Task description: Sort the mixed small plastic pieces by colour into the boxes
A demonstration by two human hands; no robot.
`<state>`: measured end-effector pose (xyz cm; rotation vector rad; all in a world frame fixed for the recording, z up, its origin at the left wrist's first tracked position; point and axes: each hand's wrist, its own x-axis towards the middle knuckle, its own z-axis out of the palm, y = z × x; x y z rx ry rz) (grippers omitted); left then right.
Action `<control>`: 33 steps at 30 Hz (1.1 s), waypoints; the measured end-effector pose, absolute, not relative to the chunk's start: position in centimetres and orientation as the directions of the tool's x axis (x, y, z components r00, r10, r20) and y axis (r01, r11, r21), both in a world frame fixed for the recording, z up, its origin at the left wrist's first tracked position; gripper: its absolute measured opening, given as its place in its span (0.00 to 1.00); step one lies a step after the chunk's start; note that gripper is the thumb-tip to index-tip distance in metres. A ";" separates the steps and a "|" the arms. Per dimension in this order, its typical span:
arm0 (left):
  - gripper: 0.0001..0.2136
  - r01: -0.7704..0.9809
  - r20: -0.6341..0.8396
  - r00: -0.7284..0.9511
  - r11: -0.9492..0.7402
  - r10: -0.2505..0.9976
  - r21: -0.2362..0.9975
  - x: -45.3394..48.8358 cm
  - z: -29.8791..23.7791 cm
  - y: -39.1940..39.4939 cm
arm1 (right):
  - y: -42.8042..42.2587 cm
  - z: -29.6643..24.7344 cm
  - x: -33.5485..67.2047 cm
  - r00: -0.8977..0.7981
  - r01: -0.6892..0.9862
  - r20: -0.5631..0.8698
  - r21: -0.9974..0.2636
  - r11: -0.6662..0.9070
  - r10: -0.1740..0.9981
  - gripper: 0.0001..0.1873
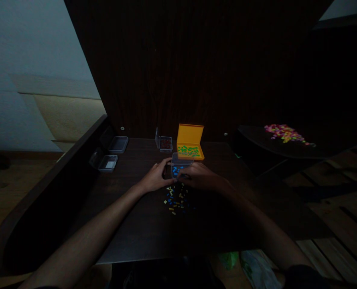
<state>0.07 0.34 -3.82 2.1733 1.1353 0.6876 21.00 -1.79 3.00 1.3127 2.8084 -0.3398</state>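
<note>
Both hands rest on a dark wooden table (142, 224) around a small clear box (181, 163) with blue pieces inside. My left hand (156, 177) curls against the box's left side. My right hand (200, 176) lies over its front right, fingers bent; whether it pinches a piece is hidden in the dim light. Several tiny blue and yellow pieces (176, 197) lie scattered just in front of the hands. Behind the clear box stands an open orange box (190, 146) holding green pieces.
A small clear box with red pieces (165, 143) sits left of the orange box. Two more clear boxes (118, 143) (107, 163) lie at the table's left. A pile of pink and yellow pieces (283, 133) sits on a dark surface at the right.
</note>
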 end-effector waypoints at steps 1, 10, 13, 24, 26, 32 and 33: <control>0.37 0.546 0.171 0.504 -0.466 0.847 0.696 0.1 -3.9 0.4 | -2.3 2.9 20.7 -0.675 0.734 -0.117 -0.203 0.648 0.728 0.11; 0.37 0.544 0.171 0.502 -0.463 0.848 0.700 0.0 -3.9 0.4 | -3.3 1.3 19.1 -0.727 0.686 -0.177 -0.174 0.706 0.663 0.11; 0.37 0.537 0.177 0.504 -0.468 0.845 0.702 0.0 -4.0 0.5 | -3.3 1.4 19.0 -0.734 0.679 -0.191 -0.174 0.714 0.652 0.10; 0.37 0.553 0.174 0.499 -0.467 0.849 0.690 0.1 -3.7 0.3 | -2.8 2.6 20.0 -0.647 0.762 -0.131 -0.157 0.628 0.751 0.12; 0.37 0.543 0.174 0.506 -0.469 0.845 0.696 0.0 -3.7 0.3 | -2.0 2.8 20.6 -0.591 0.805 -0.102 -0.141 0.577 0.800 0.13; 0.37 0.561 0.166 0.501 -0.465 0.849 0.685 0.0 -3.9 0.4 | 0.0 2.7 20.9 -0.466 0.884 -0.084 -0.089 0.460 0.881 0.15; 0.37 0.564 0.165 0.498 -0.463 0.851 0.684 0.0 -3.9 0.4 | 0.1 2.5 20.8 -0.448 0.893 -0.085 -0.081 0.442 0.890 0.16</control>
